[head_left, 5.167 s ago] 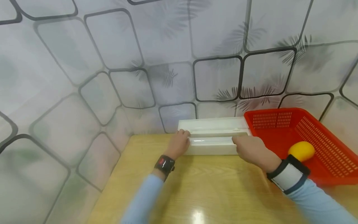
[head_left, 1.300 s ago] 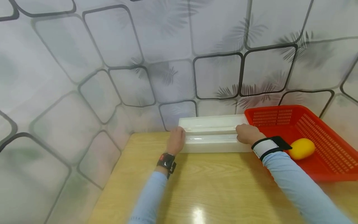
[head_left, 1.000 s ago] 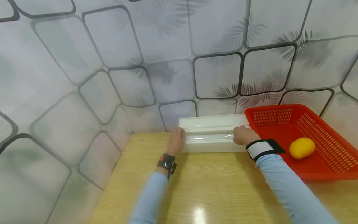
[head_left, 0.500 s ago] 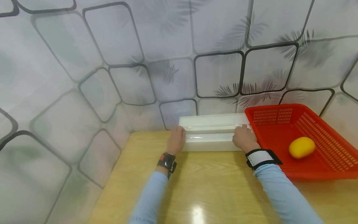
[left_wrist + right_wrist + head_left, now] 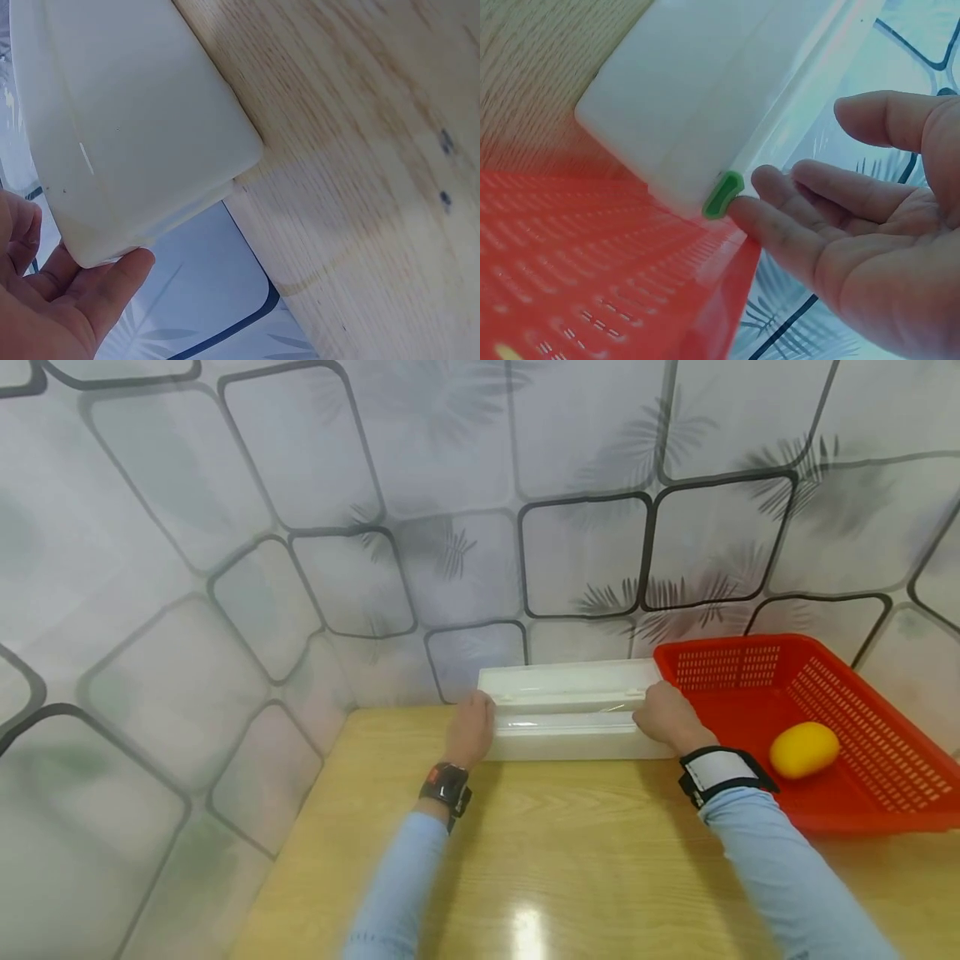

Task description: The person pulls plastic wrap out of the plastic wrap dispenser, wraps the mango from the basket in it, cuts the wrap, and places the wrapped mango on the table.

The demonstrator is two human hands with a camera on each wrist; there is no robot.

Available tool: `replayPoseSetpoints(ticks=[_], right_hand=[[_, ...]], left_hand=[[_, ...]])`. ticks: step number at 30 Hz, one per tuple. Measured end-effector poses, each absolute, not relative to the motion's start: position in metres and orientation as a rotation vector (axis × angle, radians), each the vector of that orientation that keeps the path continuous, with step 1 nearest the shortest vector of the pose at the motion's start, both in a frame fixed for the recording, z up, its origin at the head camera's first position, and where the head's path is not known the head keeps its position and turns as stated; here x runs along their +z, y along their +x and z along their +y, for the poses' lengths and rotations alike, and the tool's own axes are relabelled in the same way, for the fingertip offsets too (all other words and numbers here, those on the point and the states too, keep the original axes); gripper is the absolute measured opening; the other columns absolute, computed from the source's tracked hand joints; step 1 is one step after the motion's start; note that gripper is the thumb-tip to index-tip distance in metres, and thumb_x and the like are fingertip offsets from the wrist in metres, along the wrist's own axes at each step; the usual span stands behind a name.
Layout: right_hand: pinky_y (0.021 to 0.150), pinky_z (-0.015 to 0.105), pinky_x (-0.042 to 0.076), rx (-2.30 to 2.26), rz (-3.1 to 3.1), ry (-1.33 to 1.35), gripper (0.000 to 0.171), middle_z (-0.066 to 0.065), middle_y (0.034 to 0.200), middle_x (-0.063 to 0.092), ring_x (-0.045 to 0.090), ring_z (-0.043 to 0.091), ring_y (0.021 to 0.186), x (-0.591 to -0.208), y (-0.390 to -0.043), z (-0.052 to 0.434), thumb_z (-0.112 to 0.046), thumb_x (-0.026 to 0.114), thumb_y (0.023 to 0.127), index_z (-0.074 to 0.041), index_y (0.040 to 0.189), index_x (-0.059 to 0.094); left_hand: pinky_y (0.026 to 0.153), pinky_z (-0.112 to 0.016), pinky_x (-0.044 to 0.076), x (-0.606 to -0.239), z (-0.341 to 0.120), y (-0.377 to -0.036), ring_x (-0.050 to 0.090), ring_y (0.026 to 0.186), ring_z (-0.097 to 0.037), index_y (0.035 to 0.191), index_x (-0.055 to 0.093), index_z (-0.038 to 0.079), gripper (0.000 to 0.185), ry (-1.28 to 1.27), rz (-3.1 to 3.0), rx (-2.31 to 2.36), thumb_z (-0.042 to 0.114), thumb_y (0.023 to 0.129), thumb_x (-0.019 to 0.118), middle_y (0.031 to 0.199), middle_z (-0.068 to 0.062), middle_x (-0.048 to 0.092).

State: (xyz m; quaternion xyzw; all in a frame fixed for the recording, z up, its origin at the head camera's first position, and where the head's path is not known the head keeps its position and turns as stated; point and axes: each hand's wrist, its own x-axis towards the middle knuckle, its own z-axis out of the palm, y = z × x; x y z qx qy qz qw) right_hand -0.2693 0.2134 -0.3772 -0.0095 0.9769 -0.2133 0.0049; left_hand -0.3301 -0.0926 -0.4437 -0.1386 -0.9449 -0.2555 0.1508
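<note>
From the head view, a white box [image 5: 573, 722] lies at the table's [image 5: 570, 860] far edge against the wall [image 5: 300, 527], the left hand [image 5: 471, 729] at its left end and the right hand [image 5: 663, 717] at its right end, beside a red basket [image 5: 885, 768] holding a yellow fruit [image 5: 804, 749]. In the left wrist view the left hand [image 5: 52, 307] cups the box [image 5: 135, 127] end, thumb touching its corner, fingers relaxed. In the right wrist view the right hand [image 5: 862, 225] is spread loose, one fingertip touching a green tab [image 5: 721, 193] on the box [image 5: 720, 90] end

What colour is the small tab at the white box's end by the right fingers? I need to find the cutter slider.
Green; the tab on the white box shows best in the right wrist view.
</note>
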Motion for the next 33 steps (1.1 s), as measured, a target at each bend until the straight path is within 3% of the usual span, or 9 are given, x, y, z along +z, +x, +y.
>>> replayPoseSetpoints(ticks=[11, 18, 25, 30, 33], right_hand=[[0.058, 0.036, 0.046, -0.725, 3.082, 0.094, 0.019, 0.023, 0.08, 0.06, 0.056, 0.034, 0.069, -0.38, -0.272, 0.224, 0.0, 0.05, 0.089, 0.015, 0.094, 0.061], [0.051, 0.032, 0.041, -0.736, 3.096, 0.013, 0.02, 0.016, 0.069, 0.053, 0.052, 0.03, 0.062, -0.375, -0.273, 0.223, 0.002, 0.045, 0.086, 0.009, 0.076, 0.06], [0.057, 0.038, 0.045, -0.73, 3.135, -0.049, 0.02, 0.023, 0.073, 0.057, 0.053, 0.033, 0.065, -0.368, -0.273, 0.222, 0.003, 0.046, 0.084, 0.015, 0.08, 0.061], [0.058, 0.041, 0.045, -0.72, 3.145, -0.058, 0.02, 0.022, 0.072, 0.056, 0.054, 0.034, 0.067, -0.368, -0.274, 0.225, -0.001, 0.048, 0.083, 0.011, 0.072, 0.059], [0.059, 0.04, 0.046, -0.725, 3.127, -0.034, 0.018, 0.022, 0.074, 0.057, 0.054, 0.034, 0.068, -0.366, -0.274, 0.225, -0.001, 0.049, 0.083, 0.012, 0.076, 0.06]], left_hand=[[0.077, -0.04, 0.052, -0.443, -0.091, -0.335, 0.061, 0.089, -0.028, 0.105, 0.059, 0.003, 0.023, -0.412, -2.704, -0.734, 0.019, 0.105, 0.041, 0.099, -0.013, 0.061], [0.079, -0.042, 0.052, -0.44, -0.094, -0.334, 0.06, 0.091, -0.032, 0.102, 0.061, 0.001, 0.023, -0.441, -2.655, -0.703, 0.017, 0.103, 0.045, 0.1, -0.016, 0.062], [0.084, -0.043, 0.05, -0.434, -0.093, -0.335, 0.058, 0.095, -0.032, 0.102, 0.056, 0.0, 0.022, -0.457, -2.674, -0.829, 0.015, 0.105, 0.041, 0.101, -0.016, 0.058], [0.086, -0.043, 0.049, -0.43, -0.092, -0.334, 0.055, 0.097, -0.031, 0.105, 0.053, 0.0, 0.02, -0.459, -2.697, -0.879, 0.015, 0.105, 0.039, 0.104, -0.016, 0.054], [0.086, -0.043, 0.049, -0.429, -0.093, -0.333, 0.054, 0.097, -0.031, 0.104, 0.052, 0.0, 0.02, -0.474, -2.698, -0.863, 0.014, 0.105, 0.039, 0.105, -0.017, 0.053]])
